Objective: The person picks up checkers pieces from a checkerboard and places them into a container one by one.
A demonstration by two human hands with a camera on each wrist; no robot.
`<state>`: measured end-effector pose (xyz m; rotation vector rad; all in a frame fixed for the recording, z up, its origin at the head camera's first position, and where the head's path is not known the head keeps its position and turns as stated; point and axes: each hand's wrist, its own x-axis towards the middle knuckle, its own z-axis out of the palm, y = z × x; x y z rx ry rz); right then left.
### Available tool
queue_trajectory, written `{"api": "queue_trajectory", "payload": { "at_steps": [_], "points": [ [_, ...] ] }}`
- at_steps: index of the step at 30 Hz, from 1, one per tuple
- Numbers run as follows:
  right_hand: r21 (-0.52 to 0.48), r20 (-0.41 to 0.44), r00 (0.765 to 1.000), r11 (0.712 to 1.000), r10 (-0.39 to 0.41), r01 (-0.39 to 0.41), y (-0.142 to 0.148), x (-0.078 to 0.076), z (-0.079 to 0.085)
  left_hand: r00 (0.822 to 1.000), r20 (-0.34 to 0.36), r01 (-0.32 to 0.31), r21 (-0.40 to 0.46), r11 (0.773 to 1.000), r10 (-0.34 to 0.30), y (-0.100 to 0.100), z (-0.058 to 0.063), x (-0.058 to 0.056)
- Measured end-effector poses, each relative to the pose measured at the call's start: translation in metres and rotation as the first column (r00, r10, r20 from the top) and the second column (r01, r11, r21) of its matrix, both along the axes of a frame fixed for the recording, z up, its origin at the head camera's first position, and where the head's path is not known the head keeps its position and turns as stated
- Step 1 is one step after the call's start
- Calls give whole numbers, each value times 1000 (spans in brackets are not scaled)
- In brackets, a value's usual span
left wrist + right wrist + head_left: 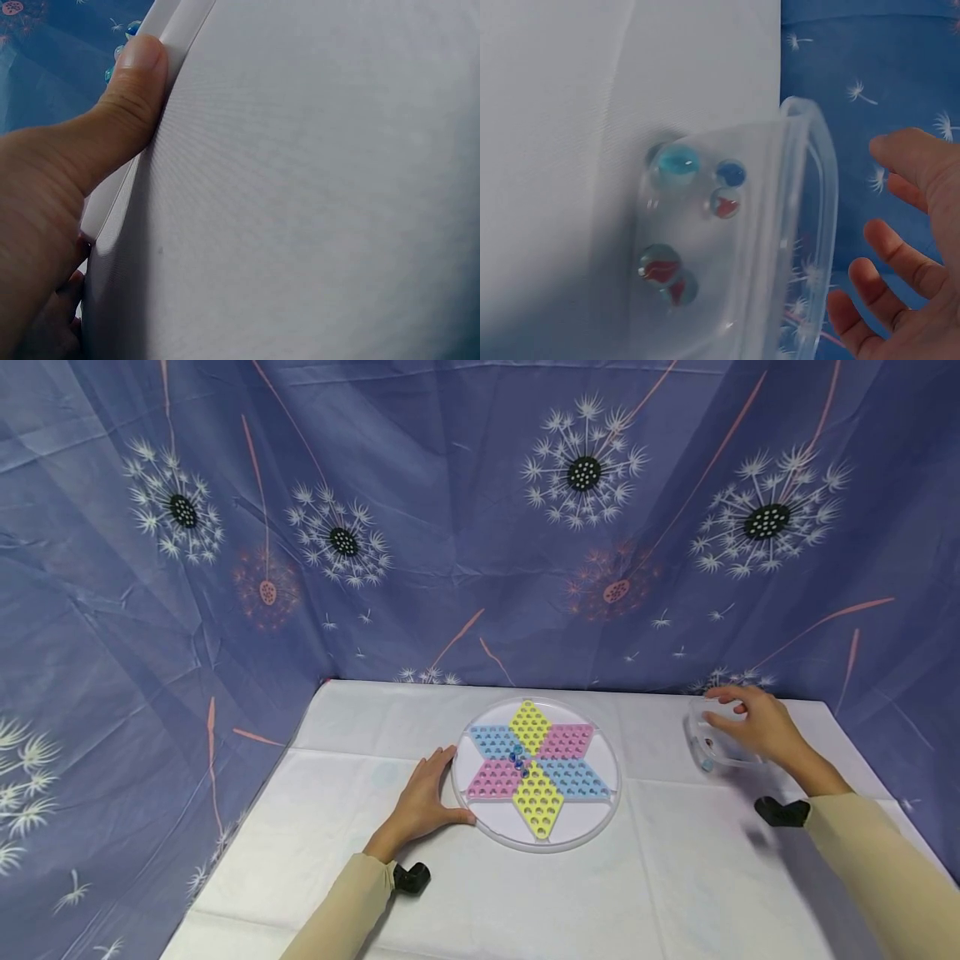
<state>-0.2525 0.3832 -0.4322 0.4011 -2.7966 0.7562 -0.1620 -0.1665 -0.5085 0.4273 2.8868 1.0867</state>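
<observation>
A round white Chinese checkers board (581,820) with a yellow, pink and blue star lies flat on the cloth. Several blue marbles (517,760) sit close together near its centre. My left hand (423,802) rests at the board's left edge, fingers extended along it, with the thumb (135,90) lying on the rim. Over a clear plastic container (694,735) at the right, my right hand (761,727) hovers with fingers parted and nothing between them. In the right wrist view, the container holds a light blue marble (678,160), a dark blue marble (731,173) and red-swirled marbles (660,266).
White cloth (660,868) covers the table around the board and container. A blue curtain (450,527) printed with dandelions hangs behind the table and along its sides. Each wrist wears a black band piece (412,878).
</observation>
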Motion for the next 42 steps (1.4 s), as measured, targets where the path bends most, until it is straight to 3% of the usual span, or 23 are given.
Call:
{"api": "queue_trajectory", "payload": {
  "at_steps": [10,20,42],
  "points": [
    [13,-56,997,999,50,-49,-15,1,18,1000,1,-5,-7,1000,5,0,-1,0],
    [10,-85,992,996,89,-89,-27,1,25,1000,-8,0,-8,1000,0,-1,-1,1],
    [-13,-45,987,987,157,-158,-66,-8,37,1000,9,-6,0,1000,6,-1,1,1]
  ]
}}
